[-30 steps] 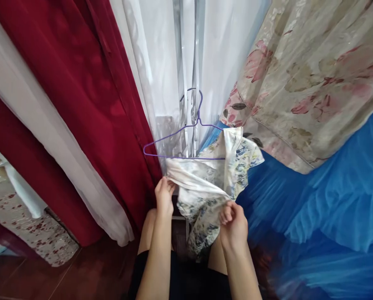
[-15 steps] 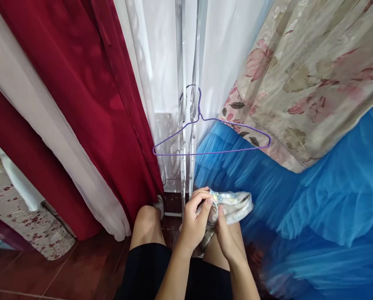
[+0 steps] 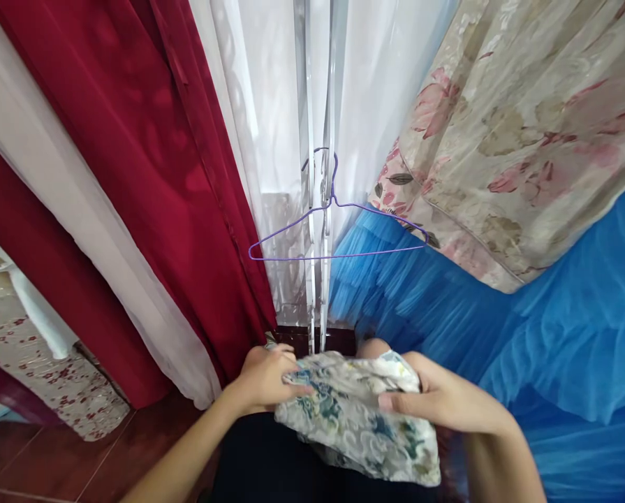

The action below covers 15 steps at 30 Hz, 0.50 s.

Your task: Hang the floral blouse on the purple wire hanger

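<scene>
A whitish cloth piece with a blue, green and yellow swirling pattern (image 3: pixel 364 419) is spread over my lap between both hands; its exact kind is not clear. My left hand (image 3: pixel 270 381) grips its upper left edge, fingers partly blurred. On the opposite side my right hand (image 3: pixel 438 398) has the upper right edge, with the thumb pressed on the front of the fabric. Above the cloth, a purple wire hanger (image 3: pixel 338 257) hangs bare from a white metal rack post (image 3: pixel 312 293), touched by neither hand.
Red curtains or drapes (image 3: pixel 186 209) and pale ones (image 3: pixel 107 230) hang on the left. To the right are a floral fabric (image 3: pixel 501 140) and ruffled blue tulle (image 3: pixel 553 335). White fabric (image 3: pixel 275 126) hangs behind the posts. Dark red tiles (image 3: pixel 103 461) cover the floor.
The bunched cloth has been opened out and lowered over my lap. My hands have moved apart, left and right, to its two sides. The hanger has turned slightly.
</scene>
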Each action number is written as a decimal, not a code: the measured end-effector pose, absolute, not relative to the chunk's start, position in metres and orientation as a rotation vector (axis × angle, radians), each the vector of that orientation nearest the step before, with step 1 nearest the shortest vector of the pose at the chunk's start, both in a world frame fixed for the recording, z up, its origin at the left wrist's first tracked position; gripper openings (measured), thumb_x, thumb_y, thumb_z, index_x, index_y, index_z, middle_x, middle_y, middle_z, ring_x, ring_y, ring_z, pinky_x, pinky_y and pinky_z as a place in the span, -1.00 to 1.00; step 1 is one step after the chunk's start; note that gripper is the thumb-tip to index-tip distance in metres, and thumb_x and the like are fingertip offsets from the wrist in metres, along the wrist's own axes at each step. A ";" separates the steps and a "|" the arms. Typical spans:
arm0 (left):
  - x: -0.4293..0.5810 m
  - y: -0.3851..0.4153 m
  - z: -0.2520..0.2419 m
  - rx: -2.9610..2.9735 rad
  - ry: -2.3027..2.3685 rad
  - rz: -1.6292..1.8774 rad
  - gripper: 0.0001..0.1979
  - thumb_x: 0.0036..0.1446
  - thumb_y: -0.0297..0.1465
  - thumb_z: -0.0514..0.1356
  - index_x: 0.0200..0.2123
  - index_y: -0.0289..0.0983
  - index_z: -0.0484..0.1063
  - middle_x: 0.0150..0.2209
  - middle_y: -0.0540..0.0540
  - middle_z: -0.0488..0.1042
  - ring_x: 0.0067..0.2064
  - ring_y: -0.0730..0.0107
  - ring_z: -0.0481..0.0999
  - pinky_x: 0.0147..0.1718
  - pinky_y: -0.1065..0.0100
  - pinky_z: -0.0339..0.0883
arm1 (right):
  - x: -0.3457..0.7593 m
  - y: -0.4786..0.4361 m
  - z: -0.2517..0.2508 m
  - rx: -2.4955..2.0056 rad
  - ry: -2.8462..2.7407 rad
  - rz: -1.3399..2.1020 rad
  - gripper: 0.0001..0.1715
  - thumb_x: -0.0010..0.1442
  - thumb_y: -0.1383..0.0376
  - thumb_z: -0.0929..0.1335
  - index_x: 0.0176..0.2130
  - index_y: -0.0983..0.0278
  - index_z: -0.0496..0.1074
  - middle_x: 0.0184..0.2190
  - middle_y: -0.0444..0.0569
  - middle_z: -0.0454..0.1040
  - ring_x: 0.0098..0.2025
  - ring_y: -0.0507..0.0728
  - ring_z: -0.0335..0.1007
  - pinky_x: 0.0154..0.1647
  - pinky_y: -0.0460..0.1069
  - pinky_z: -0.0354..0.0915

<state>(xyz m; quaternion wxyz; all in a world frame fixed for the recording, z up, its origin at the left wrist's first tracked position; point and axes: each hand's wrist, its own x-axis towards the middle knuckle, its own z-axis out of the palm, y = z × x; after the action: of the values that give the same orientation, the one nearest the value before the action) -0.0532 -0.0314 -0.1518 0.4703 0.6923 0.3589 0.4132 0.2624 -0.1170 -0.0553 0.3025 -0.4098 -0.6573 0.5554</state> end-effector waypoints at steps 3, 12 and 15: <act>-0.096 0.019 -0.130 1.894 0.959 0.931 -0.67 -0.44 -0.33 0.61 -0.70 -0.12 0.49 -0.55 -0.03 0.53 -0.34 0.19 0.56 0.14 0.15 0.35 | 0.271 -0.085 -0.037 -1.209 -1.809 1.183 -0.82 0.18 0.24 0.48 -0.33 0.33 0.63 -0.48 -0.08 0.53 -0.50 0.06 0.32 -0.51 -0.10 0.24; -0.129 0.108 -0.006 2.338 1.256 1.273 -0.84 -0.01 -0.30 0.41 -0.30 -0.15 0.61 0.13 -0.16 0.54 0.24 -0.10 0.26 0.34 -0.14 -0.09 | 0.259 0.040 -0.034 -1.333 -1.575 0.311 -0.47 0.07 0.41 0.39 0.06 0.32 0.61 -0.01 0.13 0.65 0.00 0.29 0.57 0.06 0.12 0.38; -0.103 0.108 0.022 2.543 1.121 1.231 -0.88 0.10 -0.28 0.29 -0.36 -0.21 0.54 0.18 -0.16 0.49 0.23 -0.04 0.28 0.30 -0.05 0.03 | 0.250 0.043 -0.038 -1.406 -1.679 0.312 -0.57 0.06 0.48 0.33 -0.14 0.28 0.68 -0.17 0.07 0.69 -0.11 0.27 0.61 -0.06 0.05 0.40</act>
<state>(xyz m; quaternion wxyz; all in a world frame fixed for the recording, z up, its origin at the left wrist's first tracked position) -0.1033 0.1078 0.0217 0.0509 0.8356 0.3685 0.4043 0.2505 0.0433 -0.0379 0.4483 -0.5683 -0.6784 0.1260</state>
